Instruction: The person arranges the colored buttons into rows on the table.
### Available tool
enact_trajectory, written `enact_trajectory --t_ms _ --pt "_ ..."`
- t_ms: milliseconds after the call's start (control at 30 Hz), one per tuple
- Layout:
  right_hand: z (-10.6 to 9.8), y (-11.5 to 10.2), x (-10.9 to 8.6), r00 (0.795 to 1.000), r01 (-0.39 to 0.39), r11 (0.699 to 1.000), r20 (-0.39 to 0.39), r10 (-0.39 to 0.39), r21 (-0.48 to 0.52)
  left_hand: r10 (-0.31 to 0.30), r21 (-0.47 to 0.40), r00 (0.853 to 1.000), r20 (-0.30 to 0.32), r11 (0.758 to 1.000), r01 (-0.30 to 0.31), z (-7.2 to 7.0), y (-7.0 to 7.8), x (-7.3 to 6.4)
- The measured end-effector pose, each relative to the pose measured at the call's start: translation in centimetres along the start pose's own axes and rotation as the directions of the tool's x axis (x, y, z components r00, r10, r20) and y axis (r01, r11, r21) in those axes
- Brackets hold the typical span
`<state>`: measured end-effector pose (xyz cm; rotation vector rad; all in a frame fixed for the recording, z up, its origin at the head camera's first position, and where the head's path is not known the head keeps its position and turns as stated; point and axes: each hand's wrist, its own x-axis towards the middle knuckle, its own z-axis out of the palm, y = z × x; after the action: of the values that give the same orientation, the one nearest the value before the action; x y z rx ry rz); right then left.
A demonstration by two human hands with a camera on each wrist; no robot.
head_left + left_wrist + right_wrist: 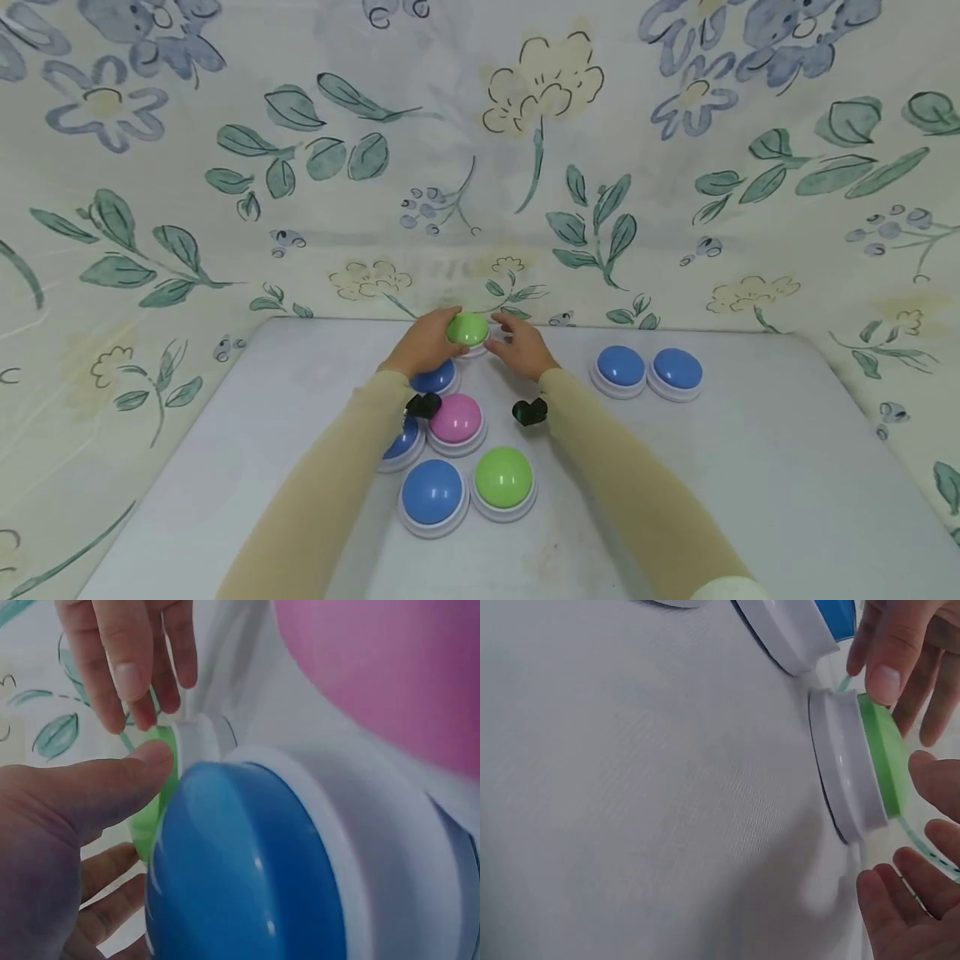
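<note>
A green dome button (468, 329) on a white base stands at the table's far edge, between both hands. My left hand (429, 340) holds it from the left, thumb (154, 754) on the dome and fingers around its far side. My right hand (525, 346) is at its right, fingers spread and apart; in the right wrist view its fingertips (874, 889) are beside the button. Just in front of the left hand sits a blue button (433, 379), partly covered by the wrist. A pink button (457, 418) is nearer me.
Another blue button (401, 439) is partly behind the left sleeve. Nearer stand a light blue button (432, 492) and a second green button (504, 477). Two blue buttons (621, 367) are side by side at the right. A floral cloth (480, 208) rises behind the white table (750, 483).
</note>
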<state>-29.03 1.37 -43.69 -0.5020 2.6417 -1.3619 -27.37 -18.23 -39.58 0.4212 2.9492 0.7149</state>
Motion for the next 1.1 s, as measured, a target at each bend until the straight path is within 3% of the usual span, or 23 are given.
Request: enact_trajectory --t_ms 267,500,800,1100 --pt "0.7 -0.3 1.2 1.0 -0.008 0.997 0.024 0.01 -0.08 0.012 -0.049 1.0 0.026 0.999 -0.01 0.2 -1.4 0.9" --pt "1.7 -0.8 2.0 0.999 -0.005 0.996 0.044 0.009 -0.094 0.066 -0.073 0.998 0.014 0.995 -0.064 0.3 -2.8 1.2" --pt "2.0 -1.2 1.9 1.0 -0.01 0.994 0.014 0.012 -0.113 0.069 -0.108 0.997 0.017 0.992 -0.067 0.0 -2.6 1.5" --pt "2.1 -1.0 2.2 0.999 -0.026 0.989 0.026 0.03 -0.142 0.07 -0.075 0.997 0.022 0.995 -0.068 0.6 -2.5 1.9"
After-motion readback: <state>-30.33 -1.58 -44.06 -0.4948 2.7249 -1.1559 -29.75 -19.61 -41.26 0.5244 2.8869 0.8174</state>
